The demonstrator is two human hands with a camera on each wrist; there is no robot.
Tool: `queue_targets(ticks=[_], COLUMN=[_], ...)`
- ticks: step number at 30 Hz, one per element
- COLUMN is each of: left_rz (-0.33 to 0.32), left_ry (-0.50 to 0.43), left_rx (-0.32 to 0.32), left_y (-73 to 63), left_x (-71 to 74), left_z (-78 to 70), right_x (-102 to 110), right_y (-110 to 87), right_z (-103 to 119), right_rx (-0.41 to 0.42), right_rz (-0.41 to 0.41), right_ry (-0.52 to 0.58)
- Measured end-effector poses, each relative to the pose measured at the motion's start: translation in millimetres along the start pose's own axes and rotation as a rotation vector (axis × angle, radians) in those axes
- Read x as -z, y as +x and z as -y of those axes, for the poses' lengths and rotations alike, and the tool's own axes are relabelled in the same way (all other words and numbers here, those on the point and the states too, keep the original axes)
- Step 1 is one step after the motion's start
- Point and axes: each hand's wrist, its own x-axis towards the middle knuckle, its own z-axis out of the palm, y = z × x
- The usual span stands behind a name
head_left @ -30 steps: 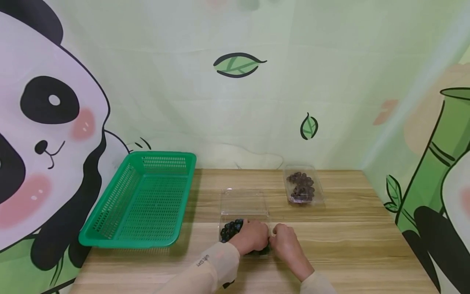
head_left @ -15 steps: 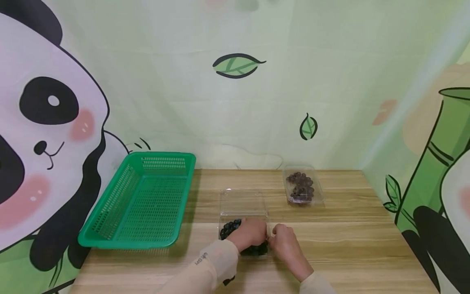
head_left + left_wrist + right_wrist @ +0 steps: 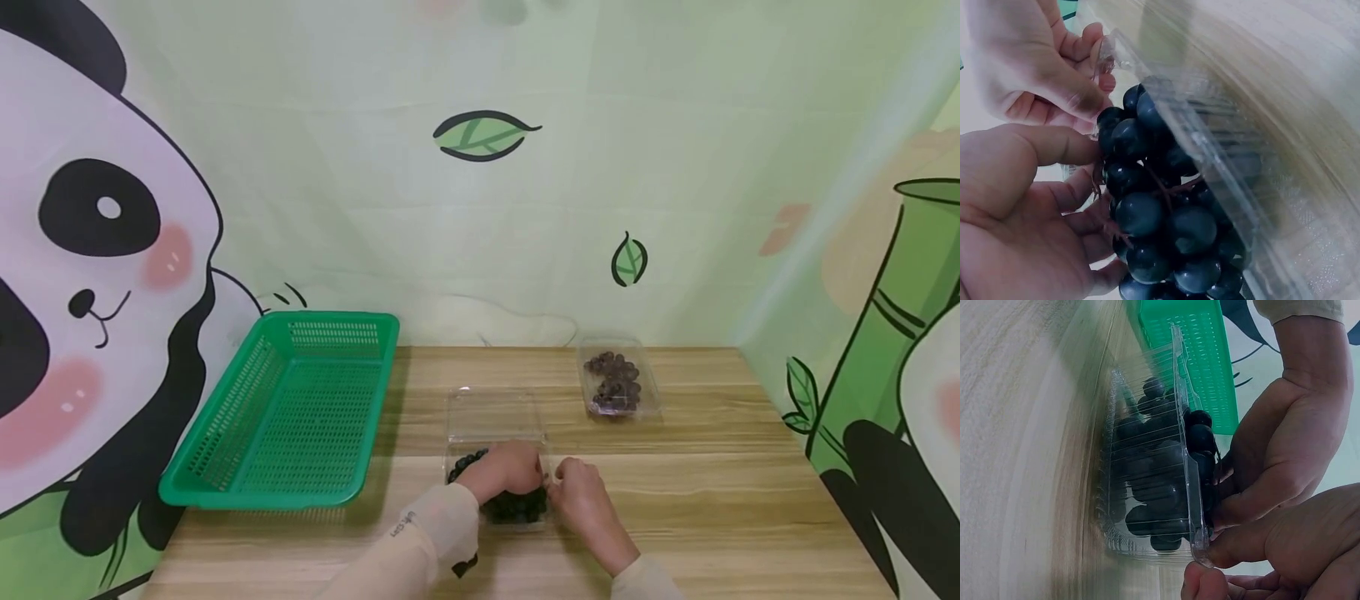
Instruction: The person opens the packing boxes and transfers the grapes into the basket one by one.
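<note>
A bunch of dark grapes (image 3: 1163, 212) lies in a clear plastic clamshell box (image 3: 1141, 450), whose lid (image 3: 495, 414) is folded back. My left hand (image 3: 510, 468) reaches over the box and holds the bunch by its near side; in the left wrist view its thumb and fingers close in on the grapes beside a reddish stem (image 3: 1166, 187). At the box's right side, my right hand (image 3: 583, 496) pinches the rim corner between thumb and finger, as the right wrist view shows. From the head view, the left fingertips are hidden behind the hand.
A green perforated basket (image 3: 307, 425) stands at the left of the wooden table (image 3: 712, 500). Behind and to the right is another clear box (image 3: 651, 398) with reddish-purple grapes (image 3: 617, 387). A panda-printed cloth (image 3: 525, 250) hangs at the table's back edge.
My left hand has shifted slightly left within the box, and more dark grapes show below it. My right hand stays at the box's right side, almost still.
</note>
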Motion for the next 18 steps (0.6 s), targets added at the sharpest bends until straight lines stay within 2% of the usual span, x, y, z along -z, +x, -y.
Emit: queue_targets(ticks=[3,9,11,13,18], left_rz=[0.000,-0.002,-0.009,-0.026,-0.038], left_ry=[-0.040,-0.220,-0.252,-0.268,-0.224], left_rx=[-0.036,-0.128,-0.159,-0.183,-0.203], left_y=[2.4,1.8,0.7,-0.2,0.3], left_x=[-1.1,0.1,1.8,2.6,2.2], left_z=[6.0,15.4,17.8,20.0,24.6], right_x=[0.3,2.4,2.2,1.3,0.5], right_y=[0.1,-1.1,-1.2,-0.9,-0.2], right_z=[0.4,-0.3,-0.3,-0.6,0.2], right_rx=[-0.002,0.033,0.027,0.025,0.002], right_rz=[0.007,-0.018,-0.023,-0.028,-0.009], right_ry=[-0.003,-0.040,-0.033,-0.029,-0.023])
